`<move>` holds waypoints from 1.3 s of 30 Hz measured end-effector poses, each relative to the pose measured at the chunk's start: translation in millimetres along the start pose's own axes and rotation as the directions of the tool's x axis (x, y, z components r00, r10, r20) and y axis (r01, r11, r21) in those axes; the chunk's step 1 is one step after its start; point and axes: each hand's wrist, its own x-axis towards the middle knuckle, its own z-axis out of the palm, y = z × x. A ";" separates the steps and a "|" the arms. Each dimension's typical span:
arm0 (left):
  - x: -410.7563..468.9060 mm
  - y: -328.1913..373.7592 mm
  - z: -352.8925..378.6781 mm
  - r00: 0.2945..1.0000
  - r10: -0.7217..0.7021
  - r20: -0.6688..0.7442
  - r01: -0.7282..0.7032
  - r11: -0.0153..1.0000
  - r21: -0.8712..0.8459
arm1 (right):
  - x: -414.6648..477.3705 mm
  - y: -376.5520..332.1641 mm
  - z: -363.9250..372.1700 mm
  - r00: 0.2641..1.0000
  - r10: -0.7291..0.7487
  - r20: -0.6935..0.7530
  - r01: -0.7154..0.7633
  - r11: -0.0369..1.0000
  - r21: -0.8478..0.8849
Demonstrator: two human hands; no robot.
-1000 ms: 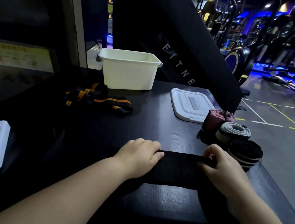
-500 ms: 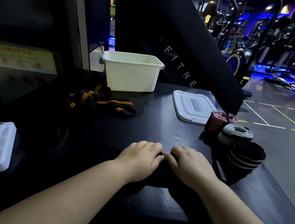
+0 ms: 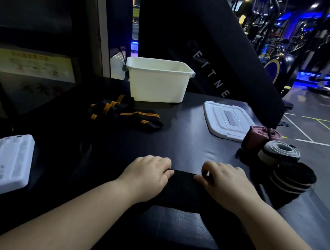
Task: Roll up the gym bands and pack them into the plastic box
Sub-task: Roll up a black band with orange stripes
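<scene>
Padded table [image 3: 179, 138]: dark, in a dim gym.
Plastic box [image 3: 156, 82]: white, open, upright at the far side.
Black band [image 3: 181, 186]: laid crosswise near the front edge, under both hands.
Rolled bands [image 3: 280, 152]: three, clustered just right of the right hand.
Left hand [image 3: 146, 176]: fingers curled over the band's far edge.
Right hand [image 3: 227, 185]: curled on it likewise, near the left, not touching.

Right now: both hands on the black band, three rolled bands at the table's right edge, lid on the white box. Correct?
The lid is off: it lies flat on the table, right of the open white box. The rest holds in the head view: left hand and right hand grip the black band; three rolled bands sit at the right edge.
</scene>
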 end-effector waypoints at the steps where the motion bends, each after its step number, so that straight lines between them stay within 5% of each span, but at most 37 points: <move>1: -0.4 0.0 0.1 1.000 0.001 -0.002 -0.001 1.000 -0.007 | 1.7 -3.3 0.0 1.000 -0.016 -0.009 0.016 1.000 0.024; 11: -4.7 0.3 -2.8 0.999 -0.003 -0.042 0.002 1.000 -0.011 | 4.7 -22.3 3.3 0.995 -0.094 0.035 0.089 0.987 0.131; 16: -2.6 -20.4 -8.0 0.992 -0.113 -0.054 0.112 0.994 -0.017 | -4.2 -9.0 -1.1 0.998 -0.044 0.054 0.039 0.995 0.095; 22: -2.5 -22.0 -4.7 0.995 -0.072 -0.066 0.070 0.997 -0.027 | -5.8 -1.1 -12.8 0.997 -0.023 0.078 0.024 1.000 -0.011; 29: -3.7 -19.2 -4.1 0.993 -0.051 -0.110 0.045 0.998 -0.051 | 12.5 -41.8 -12.4 0.992 -0.120 0.046 0.108 0.973 0.206; 39: -4.8 -25.5 -8.6 0.994 -0.065 -0.090 0.058 0.995 -0.077 | 9.1 -43.8 -6.2 0.976 -0.125 0.179 0.089 0.976 0.197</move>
